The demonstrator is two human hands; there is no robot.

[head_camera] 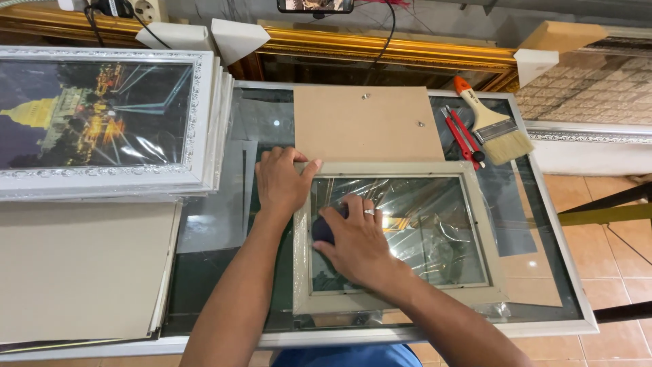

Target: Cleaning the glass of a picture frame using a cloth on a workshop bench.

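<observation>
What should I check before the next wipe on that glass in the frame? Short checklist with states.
1. Left hand bracing the frame at its top left corner: ok.
2. Right hand pressing the dark pad on the glass: ok.
3. Frame lying flat on the glass table: ok, though plastic wrap bunches at its near edge.
4. Backing board clear of the frame: not ok, the frame's top edge overlaps it.
5. Red cutter and paintbrush out of the hands' way: ok.
6. Glass free of smears: cannot tell, reflections hide it.
</observation>
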